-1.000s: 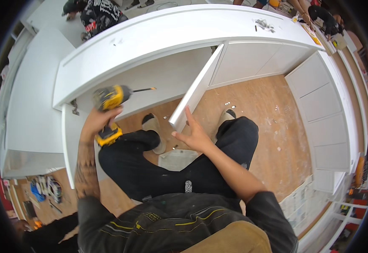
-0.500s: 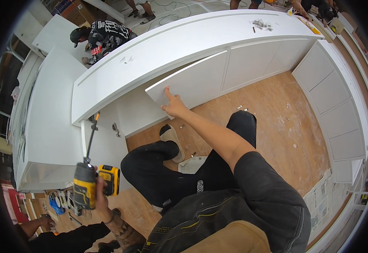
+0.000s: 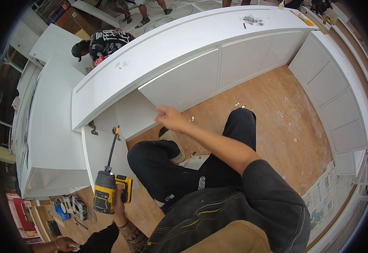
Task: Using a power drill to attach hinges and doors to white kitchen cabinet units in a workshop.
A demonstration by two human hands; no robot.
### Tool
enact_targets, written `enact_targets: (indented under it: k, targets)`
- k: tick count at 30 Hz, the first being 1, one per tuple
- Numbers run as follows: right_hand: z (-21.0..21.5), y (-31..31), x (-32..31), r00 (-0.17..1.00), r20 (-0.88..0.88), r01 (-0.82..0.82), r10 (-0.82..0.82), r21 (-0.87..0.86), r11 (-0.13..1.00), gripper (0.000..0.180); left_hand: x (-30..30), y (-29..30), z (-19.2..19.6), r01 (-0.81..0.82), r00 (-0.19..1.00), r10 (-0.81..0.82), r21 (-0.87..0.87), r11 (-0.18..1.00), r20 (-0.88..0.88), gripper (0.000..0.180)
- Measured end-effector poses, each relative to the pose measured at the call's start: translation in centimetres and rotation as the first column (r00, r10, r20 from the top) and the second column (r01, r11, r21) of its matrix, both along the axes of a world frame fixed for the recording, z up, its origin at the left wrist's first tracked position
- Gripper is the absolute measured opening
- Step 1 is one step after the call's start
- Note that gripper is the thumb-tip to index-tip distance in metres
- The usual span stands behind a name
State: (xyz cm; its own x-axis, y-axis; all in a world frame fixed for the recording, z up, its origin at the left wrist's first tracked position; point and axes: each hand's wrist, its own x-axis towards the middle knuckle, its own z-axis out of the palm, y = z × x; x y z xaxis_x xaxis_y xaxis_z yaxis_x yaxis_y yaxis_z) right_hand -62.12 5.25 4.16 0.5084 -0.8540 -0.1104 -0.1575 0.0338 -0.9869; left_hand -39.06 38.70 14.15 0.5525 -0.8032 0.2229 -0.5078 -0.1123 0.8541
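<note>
Head view: drill low left, door nearly shut.
Left hand (image 3: pixel 118 202) clamped on drill (image 3: pixel 108 192); right hand (image 3: pixel 169 118), fingers loose, at door (image 3: pixel 184 82) lower edge; floor (image 3: pixel 268 109) open beside it.

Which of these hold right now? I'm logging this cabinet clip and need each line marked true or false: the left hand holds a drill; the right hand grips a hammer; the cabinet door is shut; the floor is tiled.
1. The left hand holds a yellow drill. True.
2. The right hand grips a hammer. False: it holds no tool and reaches toward the white cabinet door.
3. That door is shut. True, it looks flush with its neighbours.
4. The floor is tiled. False: it is bare wood.
</note>
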Motion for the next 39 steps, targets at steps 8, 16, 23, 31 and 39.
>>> enact_targets:
  k: [8,16,23,31,39]
  targets:
    - [11.2,13.3,-4.6,0.668,0.707,-0.404,0.232,0.083,0.911,0.055,-8.5,-7.7,3.7,0.356,0.887,-0.348,0.03,0.934,0.303,0.081]
    - [13.1,15.5,-11.5,0.551,0.795,-0.109,-0.253,0.368,0.923,0.021,-17.3,-12.0,3.3,0.732,0.679,-0.734,0.091,0.675,-0.016,0.107]
    - [7.0,15.2,-15.9,0.622,0.654,-0.001,-0.431,0.551,0.835,0.014,-16.8,-11.7,2.9,0.745,0.564,-0.784,0.25,0.618,0.258,0.112]
    - [-0.3,14.2,-18.7,0.625,0.484,0.34,-0.612,0.538,0.772,0.019,12.0,-1.7,-0.6,-0.59,0.507,0.138,0.226,0.775,0.851,0.087]
    - [-1.0,13.9,-19.1,0.651,0.343,0.47,-0.677,0.518,0.715,0.019,16.3,3.9,-9.0,-0.583,0.696,0.207,0.373,0.722,0.687,0.073]
